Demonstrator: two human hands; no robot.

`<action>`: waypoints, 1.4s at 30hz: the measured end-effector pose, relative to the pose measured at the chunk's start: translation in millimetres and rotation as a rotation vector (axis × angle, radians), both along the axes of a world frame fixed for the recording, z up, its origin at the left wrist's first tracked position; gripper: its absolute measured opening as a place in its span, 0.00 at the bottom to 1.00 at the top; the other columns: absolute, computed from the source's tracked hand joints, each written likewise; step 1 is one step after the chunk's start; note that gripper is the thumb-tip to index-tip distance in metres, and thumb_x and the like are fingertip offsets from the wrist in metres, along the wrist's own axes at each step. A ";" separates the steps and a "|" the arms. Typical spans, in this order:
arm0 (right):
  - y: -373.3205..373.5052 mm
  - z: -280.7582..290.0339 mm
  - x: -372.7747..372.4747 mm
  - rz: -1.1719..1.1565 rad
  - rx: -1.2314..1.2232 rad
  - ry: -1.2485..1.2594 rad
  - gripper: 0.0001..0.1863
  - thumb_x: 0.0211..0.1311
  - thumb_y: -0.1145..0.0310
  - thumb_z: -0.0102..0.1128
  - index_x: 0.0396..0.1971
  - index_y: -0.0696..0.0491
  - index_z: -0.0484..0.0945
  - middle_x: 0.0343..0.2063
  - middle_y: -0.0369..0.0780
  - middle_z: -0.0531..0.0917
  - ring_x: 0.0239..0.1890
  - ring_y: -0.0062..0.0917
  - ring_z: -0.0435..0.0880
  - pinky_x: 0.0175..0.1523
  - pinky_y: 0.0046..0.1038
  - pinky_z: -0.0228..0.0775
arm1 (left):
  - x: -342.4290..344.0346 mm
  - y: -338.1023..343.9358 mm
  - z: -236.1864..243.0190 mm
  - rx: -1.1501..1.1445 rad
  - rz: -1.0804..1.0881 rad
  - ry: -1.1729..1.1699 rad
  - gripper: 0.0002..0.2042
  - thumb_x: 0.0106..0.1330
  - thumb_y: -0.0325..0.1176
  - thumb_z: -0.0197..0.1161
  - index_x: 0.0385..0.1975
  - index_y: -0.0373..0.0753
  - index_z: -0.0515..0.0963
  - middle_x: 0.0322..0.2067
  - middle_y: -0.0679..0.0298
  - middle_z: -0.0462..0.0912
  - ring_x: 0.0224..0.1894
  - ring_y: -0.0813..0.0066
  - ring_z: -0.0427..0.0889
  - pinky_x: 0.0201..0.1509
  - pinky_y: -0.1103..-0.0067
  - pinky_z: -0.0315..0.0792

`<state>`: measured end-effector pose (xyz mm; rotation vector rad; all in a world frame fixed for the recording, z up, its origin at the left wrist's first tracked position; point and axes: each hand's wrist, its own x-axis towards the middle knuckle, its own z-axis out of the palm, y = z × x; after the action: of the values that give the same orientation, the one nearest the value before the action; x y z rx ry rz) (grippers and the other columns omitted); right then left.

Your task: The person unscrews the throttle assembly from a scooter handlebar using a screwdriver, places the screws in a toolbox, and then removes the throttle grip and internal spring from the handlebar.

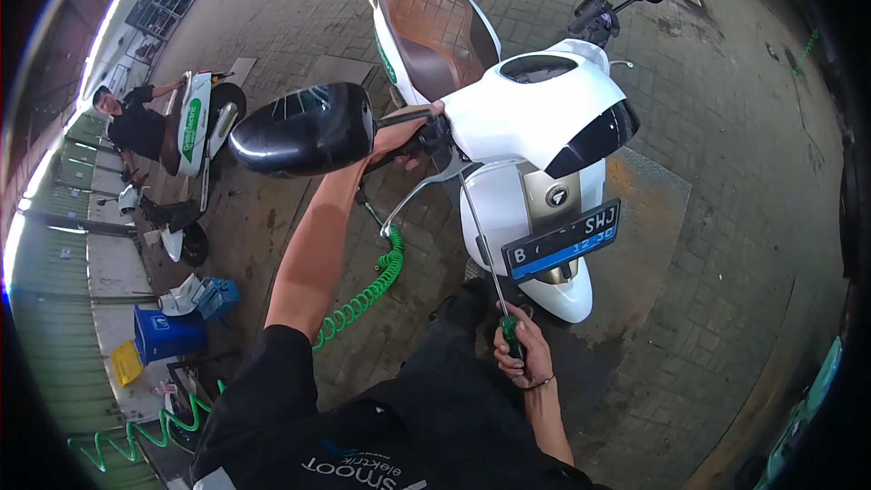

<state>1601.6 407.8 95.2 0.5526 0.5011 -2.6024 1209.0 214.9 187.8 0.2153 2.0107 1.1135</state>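
Observation:
A white scooter (490, 113) with a brown quilted seat (426, 23) stands in front of me, its front turned toward me. My left hand (413, 134) is wrapped round the handlebar on the left side, by the stem of a black mirror (304, 130) that partly hides it. A silver brake lever (408, 195) curves out below that hand. My right hand (524, 345) is closed round the green handle of a long screwdriver (481, 240). Its shaft slants up past the licence plate (562, 240), and the tip meets the underside of the white headlight cover (535, 113).
A green coiled air hose (372, 295) hangs beside my left forearm. On the left are a blue bin (170, 334), a yellow container (127, 361) and another scooter (192, 127) with a person (136, 118) beside it. Grey paving (726, 172) extends to the right.

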 end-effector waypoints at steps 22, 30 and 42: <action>5.2 -1.2 2.6 0.029 -0.263 -0.065 0.35 0.64 0.63 0.70 0.67 0.60 0.69 0.37 0.43 0.85 0.24 0.16 0.77 0.26 0.17 0.68 | -13.6 -17.0 -18.1 0.141 0.110 -0.201 0.29 0.80 0.58 0.40 0.29 0.38 0.75 0.13 0.57 0.77 0.10 0.72 0.74 0.10 0.81 0.61; -12.9 3.8 11.9 -0.219 0.506 0.025 0.31 0.63 0.71 0.69 0.66 0.59 0.71 0.42 0.43 0.84 0.35 0.21 0.79 0.34 0.23 0.72 | -0.4 -29.5 -31.5 0.089 0.083 0.602 0.22 0.80 0.47 0.49 0.37 0.32 0.78 0.27 0.55 0.84 0.23 0.67 0.82 0.24 0.75 0.72; -25.1 6.2 19.8 -0.268 1.205 0.061 0.34 0.48 0.71 0.82 0.58 0.61 0.79 0.47 0.40 0.85 0.50 0.25 0.83 0.61 0.28 0.70 | 218.0 57.9 -71.9 0.592 0.827 -0.047 0.08 0.73 0.28 0.63 0.39 0.27 0.78 0.33 0.56 0.83 0.34 0.67 0.87 0.40 0.74 0.84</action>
<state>1621.3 382.6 101.3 0.9157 2.1528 -2.2735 1426.9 272.8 115.9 -0.3860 1.6880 2.1935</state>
